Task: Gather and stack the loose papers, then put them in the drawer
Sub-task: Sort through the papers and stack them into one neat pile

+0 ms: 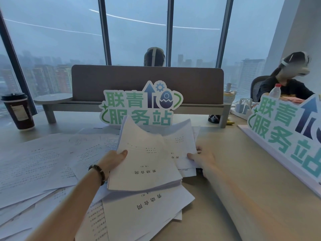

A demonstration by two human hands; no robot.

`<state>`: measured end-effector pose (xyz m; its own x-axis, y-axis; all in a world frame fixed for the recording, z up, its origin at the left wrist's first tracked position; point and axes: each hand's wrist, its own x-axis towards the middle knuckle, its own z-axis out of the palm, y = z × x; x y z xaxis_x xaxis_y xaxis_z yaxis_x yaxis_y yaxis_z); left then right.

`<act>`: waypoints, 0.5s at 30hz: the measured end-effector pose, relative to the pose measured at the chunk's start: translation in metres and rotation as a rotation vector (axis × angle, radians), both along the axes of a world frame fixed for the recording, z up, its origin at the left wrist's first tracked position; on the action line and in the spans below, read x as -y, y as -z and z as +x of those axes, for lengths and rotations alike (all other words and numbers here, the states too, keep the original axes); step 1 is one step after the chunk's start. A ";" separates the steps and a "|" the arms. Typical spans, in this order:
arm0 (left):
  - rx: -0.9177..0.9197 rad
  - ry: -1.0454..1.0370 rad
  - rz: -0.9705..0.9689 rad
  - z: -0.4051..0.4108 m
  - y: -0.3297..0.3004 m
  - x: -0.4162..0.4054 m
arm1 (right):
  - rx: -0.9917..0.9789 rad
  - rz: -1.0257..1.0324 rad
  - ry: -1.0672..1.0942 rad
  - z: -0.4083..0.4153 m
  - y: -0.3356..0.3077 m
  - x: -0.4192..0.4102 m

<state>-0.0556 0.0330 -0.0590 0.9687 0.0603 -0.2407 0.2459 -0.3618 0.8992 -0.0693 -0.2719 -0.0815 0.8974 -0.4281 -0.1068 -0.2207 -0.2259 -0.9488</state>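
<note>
A thick stack of white printed paper sheets (144, 164) is being held up above the pale wooden surface (243, 171), its far edge curling upward. The left hand (112, 162) is gripping the stack's left edge, thumb lying on top and fingers curled underneath. The right hand (203, 160) is pinching a second white sheet (180, 145) that is overlapping the stack's right side, the thumb pressing on top of it; its other fingers are hiding under the paper, so their lie cannot be told. A dark beaded bracelet (98, 173) is circling the left wrist.

Beneath the stack, another loose pile of white printed sheets (139, 211) is lying on the surface, and more scattered white pages (38, 164) are spreading out to the left. Beyond the papers a green and blue cut-out sign with large characters (139, 105) is standing before a brown felt desk divider (147, 82). A dark red paper cup with a black lid (17, 110) is standing far left. A second matching cut-out sign (286, 126) is leaning at the right, and a clear plastic bottle with a red cap (275, 91) is standing behind it
</note>
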 end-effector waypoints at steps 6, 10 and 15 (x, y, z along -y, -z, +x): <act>-0.002 -0.010 -0.072 -0.001 -0.005 -0.009 | -0.028 -0.250 -0.024 -0.002 -0.009 0.018; -0.014 0.009 -0.052 -0.001 -0.004 -0.009 | -0.074 -0.204 -0.039 -0.006 -0.010 0.026; -0.033 0.012 -0.052 -0.001 0.001 -0.006 | -0.093 -0.120 -0.082 -0.010 -0.012 0.023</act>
<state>-0.0567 0.0387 -0.0596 0.9607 0.0353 -0.2755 0.2721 -0.3181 0.9082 -0.0793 -0.2948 -0.0693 0.9184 -0.3687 -0.1432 -0.2823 -0.3573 -0.8903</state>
